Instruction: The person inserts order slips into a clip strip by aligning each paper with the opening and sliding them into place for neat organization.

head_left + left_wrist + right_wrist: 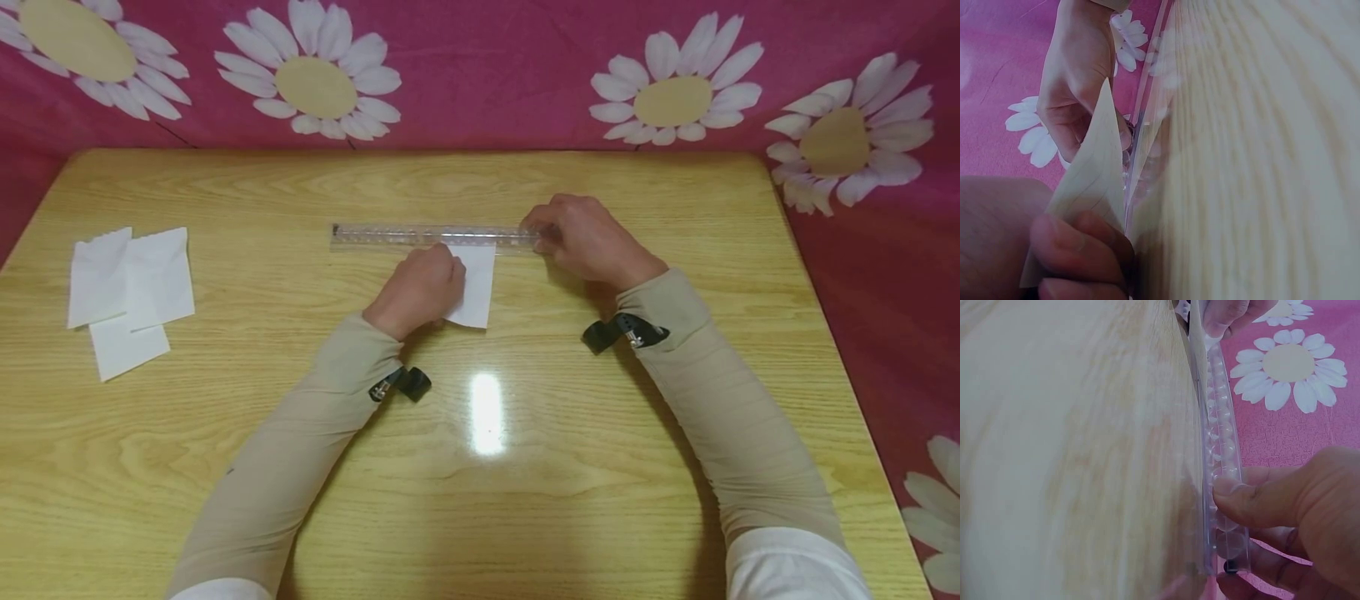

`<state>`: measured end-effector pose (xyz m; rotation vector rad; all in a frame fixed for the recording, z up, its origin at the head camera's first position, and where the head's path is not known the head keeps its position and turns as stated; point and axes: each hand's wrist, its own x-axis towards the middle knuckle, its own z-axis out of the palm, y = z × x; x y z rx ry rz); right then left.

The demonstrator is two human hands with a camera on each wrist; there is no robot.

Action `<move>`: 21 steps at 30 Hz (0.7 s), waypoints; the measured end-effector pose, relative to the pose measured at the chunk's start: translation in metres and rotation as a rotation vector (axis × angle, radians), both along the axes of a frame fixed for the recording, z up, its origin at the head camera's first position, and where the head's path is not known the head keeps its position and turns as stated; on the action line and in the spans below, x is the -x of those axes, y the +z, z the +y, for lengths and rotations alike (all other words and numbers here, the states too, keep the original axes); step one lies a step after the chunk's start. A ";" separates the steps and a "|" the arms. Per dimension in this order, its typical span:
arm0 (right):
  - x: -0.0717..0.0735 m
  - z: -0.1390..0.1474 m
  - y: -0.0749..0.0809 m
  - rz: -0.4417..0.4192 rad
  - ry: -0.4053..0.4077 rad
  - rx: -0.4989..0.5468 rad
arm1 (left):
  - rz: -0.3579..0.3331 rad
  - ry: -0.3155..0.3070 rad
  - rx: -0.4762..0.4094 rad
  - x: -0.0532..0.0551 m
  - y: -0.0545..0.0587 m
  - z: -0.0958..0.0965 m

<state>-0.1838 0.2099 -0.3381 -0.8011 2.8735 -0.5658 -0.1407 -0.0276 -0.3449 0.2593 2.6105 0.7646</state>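
Paper (477,287) is being pinched by the left hand (422,285), ruler (420,234) at right by the right hand (588,237); tugging could be skewing both.

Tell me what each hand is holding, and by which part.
The left hand holds a small white paper by its left side; the right hand holds a long clear plastic strip by its right end.

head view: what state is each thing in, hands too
left hand: pinching the near paper
right hand: gripping one end of the clear strip
near paper: curved, pinched
clear strip: straight, held
three far-left papers: overlapping, unheld
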 end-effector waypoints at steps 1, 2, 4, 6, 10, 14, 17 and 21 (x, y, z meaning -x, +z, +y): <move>0.000 0.000 0.000 0.000 0.000 0.001 | 0.001 -0.001 0.000 0.000 0.000 0.000; 0.000 0.000 0.001 0.000 0.000 0.002 | -0.001 0.001 0.000 0.000 0.000 0.000; -0.001 0.000 0.002 0.001 0.001 0.003 | -0.005 0.005 -0.001 0.000 0.000 0.000; -0.001 -0.001 0.002 0.003 0.003 0.002 | -0.007 0.007 0.000 -0.001 0.001 0.000; -0.001 0.000 0.002 0.006 0.004 -0.004 | -0.005 0.011 -0.002 -0.001 0.001 0.000; -0.001 0.000 0.002 0.006 0.003 -0.007 | 0.002 0.006 0.004 -0.001 0.002 -0.001; 0.000 0.000 0.002 0.003 0.005 -0.007 | 0.008 0.001 0.020 -0.001 0.001 -0.002; -0.001 0.000 0.001 0.002 0.008 -0.010 | -0.001 -0.001 0.043 -0.001 0.001 -0.002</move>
